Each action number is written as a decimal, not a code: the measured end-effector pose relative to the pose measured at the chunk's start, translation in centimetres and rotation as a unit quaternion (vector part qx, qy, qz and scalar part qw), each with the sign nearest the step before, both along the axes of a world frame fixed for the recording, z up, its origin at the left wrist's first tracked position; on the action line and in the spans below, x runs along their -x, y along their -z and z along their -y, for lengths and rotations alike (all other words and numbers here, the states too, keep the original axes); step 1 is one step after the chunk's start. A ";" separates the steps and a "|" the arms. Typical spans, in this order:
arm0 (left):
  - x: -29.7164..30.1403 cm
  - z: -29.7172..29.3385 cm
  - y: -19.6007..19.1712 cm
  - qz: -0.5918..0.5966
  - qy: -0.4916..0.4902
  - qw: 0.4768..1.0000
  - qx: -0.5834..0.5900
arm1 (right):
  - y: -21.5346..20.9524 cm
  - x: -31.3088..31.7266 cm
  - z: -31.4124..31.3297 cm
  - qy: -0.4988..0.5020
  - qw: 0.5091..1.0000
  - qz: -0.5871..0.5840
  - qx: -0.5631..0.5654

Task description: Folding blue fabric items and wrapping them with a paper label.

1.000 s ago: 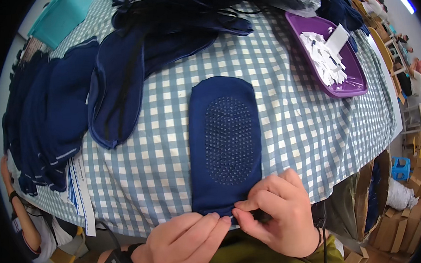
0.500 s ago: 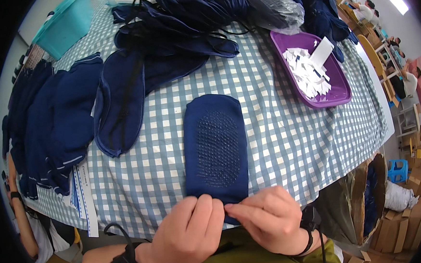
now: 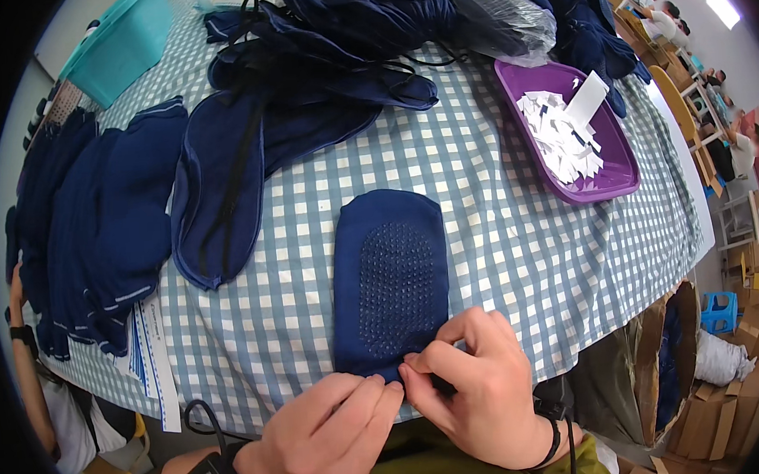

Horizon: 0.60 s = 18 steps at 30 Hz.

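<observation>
A navy cloth piece [image 3: 391,280] lies lengthwise in front of me, with an oval patch of small raised dots on its upper face. At its near edge my left hand [image 3: 326,436] is closed, fingertips pinching the cloth. My right hand [image 3: 475,383] pinches the same edge just to the right, thumb and forefinger together and almost touching the left fingertips. The cloth under the fingers is partly hidden.
Navy cloth pieces lie stacked [image 3: 126,209] at left and heaped [image 3: 366,20] at the back. A purple tray [image 3: 598,189] holds white paper slips. A teal bin [image 3: 120,49] stands far left. A checked cloth [image 3: 302,242] covers the table. Another person's arm [image 3: 31,371] shows at left.
The cloth piece has shifted slightly nearer to me. My right hand has lifted and turned, with its fingers more upright; my left hand has moved a little left and down.
</observation>
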<state>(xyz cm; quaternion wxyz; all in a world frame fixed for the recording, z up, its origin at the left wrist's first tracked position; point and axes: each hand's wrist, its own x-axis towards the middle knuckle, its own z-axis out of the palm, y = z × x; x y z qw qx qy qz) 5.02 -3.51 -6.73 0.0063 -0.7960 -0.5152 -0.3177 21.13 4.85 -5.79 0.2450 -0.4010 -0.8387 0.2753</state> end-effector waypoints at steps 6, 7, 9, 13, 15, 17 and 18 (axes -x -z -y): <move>-0.3 0.2 -1.4 -0.010 -0.034 0.999 0.016 | -0.8 0.4 -0.7 -0.034 0.999 0.038 0.006; -0.5 0.2 -1.3 -0.032 -0.047 0.998 0.020 | -0.8 0.4 -0.7 -0.042 0.998 0.036 -0.012; -1.0 0.0 -0.8 -0.050 -0.069 0.996 0.019 | -0.1 0.0 0.2 -0.049 0.995 0.016 -0.084; -0.6 -1.5 -0.2 -0.019 -0.080 0.994 0.075 | 1.0 -1.1 1.4 -0.054 0.989 -0.023 -0.136; 0.0 -1.1 -1.0 0.059 -0.057 0.980 0.181 | 0.5 -1.0 1.7 -0.094 0.988 -0.025 -0.122; 0.9 -0.6 -2.2 0.082 -0.064 0.964 0.246 | 0.6 -0.5 1.9 -0.112 0.988 -0.036 -0.098; 1.3 -0.4 -2.7 0.104 -0.070 0.944 0.306 | 0.6 -0.4 2.1 -0.129 0.987 -0.048 -0.079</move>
